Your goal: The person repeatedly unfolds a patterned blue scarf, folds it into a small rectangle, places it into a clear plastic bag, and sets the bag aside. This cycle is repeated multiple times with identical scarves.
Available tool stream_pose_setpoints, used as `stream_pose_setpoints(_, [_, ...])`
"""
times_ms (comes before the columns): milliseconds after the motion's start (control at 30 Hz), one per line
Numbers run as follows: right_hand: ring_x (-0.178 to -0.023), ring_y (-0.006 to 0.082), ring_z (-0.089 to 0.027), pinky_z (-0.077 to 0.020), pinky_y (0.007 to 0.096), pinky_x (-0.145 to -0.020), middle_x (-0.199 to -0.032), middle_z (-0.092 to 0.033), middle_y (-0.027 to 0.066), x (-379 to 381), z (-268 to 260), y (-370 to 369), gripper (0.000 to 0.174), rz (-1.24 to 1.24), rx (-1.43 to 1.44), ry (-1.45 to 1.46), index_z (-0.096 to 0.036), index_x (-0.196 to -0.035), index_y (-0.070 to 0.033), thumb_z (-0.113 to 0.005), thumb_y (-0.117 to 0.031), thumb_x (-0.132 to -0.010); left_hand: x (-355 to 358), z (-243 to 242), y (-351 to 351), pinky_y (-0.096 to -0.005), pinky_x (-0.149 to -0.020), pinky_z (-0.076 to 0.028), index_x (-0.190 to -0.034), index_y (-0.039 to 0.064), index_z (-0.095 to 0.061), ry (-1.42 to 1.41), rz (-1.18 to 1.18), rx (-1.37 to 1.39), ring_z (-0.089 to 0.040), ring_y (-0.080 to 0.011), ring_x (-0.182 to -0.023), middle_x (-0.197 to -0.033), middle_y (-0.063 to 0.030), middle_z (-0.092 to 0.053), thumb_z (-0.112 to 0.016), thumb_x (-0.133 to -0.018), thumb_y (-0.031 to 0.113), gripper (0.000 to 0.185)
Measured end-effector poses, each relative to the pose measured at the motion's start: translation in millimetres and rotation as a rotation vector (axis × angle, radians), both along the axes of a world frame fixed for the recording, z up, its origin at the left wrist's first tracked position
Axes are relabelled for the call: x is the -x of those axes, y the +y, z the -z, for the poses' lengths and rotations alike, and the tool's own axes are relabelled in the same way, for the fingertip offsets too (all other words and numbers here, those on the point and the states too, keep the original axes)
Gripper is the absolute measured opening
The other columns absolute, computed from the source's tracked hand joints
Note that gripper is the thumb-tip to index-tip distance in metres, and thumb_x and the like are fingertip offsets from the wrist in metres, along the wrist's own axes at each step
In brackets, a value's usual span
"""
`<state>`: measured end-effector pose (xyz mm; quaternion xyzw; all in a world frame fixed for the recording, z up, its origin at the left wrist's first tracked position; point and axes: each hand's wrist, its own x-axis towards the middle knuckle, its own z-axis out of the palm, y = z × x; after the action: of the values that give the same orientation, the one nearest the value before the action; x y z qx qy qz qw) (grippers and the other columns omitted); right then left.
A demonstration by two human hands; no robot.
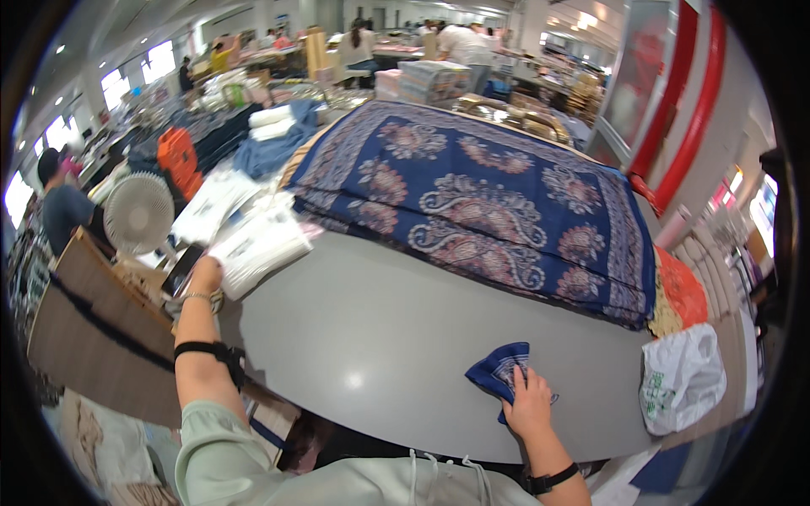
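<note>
My right hand (530, 401) rests on a small, crumpled piece of dark blue patterned cloth (500, 373) on the grey table (354, 329), near its front edge. At the table's left end, my left hand (206, 275) is beside a dark phone-like device (183, 271) and a stack of clear plastic bags (262, 246). Its fingers are largely hidden, so whether it holds either cannot be told. Across the back of the table lies a thick pile of dark blue fabric (481, 209) with floral and paisley print, its front edges layered.
A white fan (138, 214) and an orange plastic piece (179, 161) stand at left. A white plastic bag (683, 379) lies at right, near orange cloth (680, 284). Red pipes (693, 114) run up the right wall. A person (66, 202) is at far left; others work behind.
</note>
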<state>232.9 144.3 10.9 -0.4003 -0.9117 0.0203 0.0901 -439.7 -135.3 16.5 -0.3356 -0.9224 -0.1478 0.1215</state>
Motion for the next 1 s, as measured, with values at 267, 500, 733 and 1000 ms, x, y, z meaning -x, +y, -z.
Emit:
stream_pose_setpoints(267, [-0.116, 0.0358, -0.048, -0.0415, 0.0480, -0.094, -0.132, -0.047, 0.0180, 0, -2, -3, 0.074, 0.018, 0.027, 0.016, -0.046, -0.136, -0.008, -0.076, -0.026, -0.071, 32, 31, -12, -0.0470, -0.082, -0.047, -0.102, -0.005, -0.060, 0.004, -0.120, -0.199, -0.057, -0.0466, -0.098, -0.099, -0.0282, -0.062, -0.052, -0.087, 0.014, 0.025])
stream_pose_setpoints(500, [-0.118, 0.0329, -0.048, -0.0422, 0.0469, -0.093, -0.135, -0.045, 0.0166, -2, 0, -4, 0.073, 0.050, 0.021, -0.003, -0.043, -0.139, -0.009, -0.074, -0.027, -0.075, 87, 48, -25, -0.0457, -0.093, -0.042, -0.116, -0.007, -0.058, 0.195, 0.005, 0.069, -0.055, -0.0416, -0.106, -0.110, -0.0256, -0.061, -0.042, -0.095, 0.012, 0.033])
stream_pose_setpoints(733, [-0.119, 0.0326, -0.047, -0.0419, 0.0455, -0.094, -0.137, -0.044, 0.0167, -1, 2, -6, 0.073, 0.047, 0.047, 0.001, -0.042, -0.140, -0.010, -0.073, -0.026, -0.077, 73, 9, -11, -0.0457, -0.096, -0.042, -0.117, -0.007, -0.058, 0.329, -0.100, -0.043, -0.055, -0.0408, -0.108, -0.113, -0.0254, -0.061, -0.042, -0.094, 0.010, 0.033])
stream_pose_setpoints(1000, [-0.116, 0.0363, -0.050, -0.0429, 0.0478, -0.095, -0.134, -0.046, 0.0195, 12, -9, 0, 0.065, 0.135, 0.160, 0.067, -0.043, -0.138, -0.005, -0.069, -0.025, -0.082, -294, 28, 107, -0.0454, -0.089, -0.047, -0.104, -0.001, -0.060, 0.155, 0.732, 0.326, -0.058, -0.0358, -0.101, -0.105, -0.0208, -0.060, -0.051, -0.083, 0.005, 0.024])
